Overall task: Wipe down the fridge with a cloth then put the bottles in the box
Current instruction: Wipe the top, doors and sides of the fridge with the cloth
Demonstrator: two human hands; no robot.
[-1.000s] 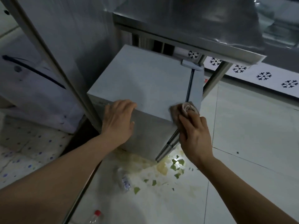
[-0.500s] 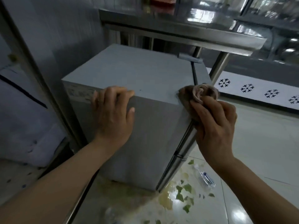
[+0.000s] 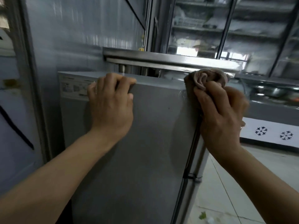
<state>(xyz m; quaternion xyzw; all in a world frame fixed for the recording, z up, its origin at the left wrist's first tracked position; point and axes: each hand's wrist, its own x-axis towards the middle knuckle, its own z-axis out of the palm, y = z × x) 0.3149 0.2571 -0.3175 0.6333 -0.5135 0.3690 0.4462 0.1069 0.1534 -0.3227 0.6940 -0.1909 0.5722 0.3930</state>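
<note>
Fridge (image 3: 145, 143) – small grey unit, upright, tucked under a steel worktop, side panel facing the camera. Label sticker at the panel's upper left corner. Door seam runs down the right edge, a hinge bracket partway down splitting upper and lower doors. Cloth (image 3: 208, 78) – brown, bunched into a wad, pressed against the fridge's top right corner at the door edge. Bottles – one small pale blurred object on the floor by the fridge's lower right; can't tell if it's a bottle.

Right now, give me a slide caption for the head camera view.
Right hand presses a bunched brown cloth to the grey fridge's top corner while left hand grips its top edge.
</note>
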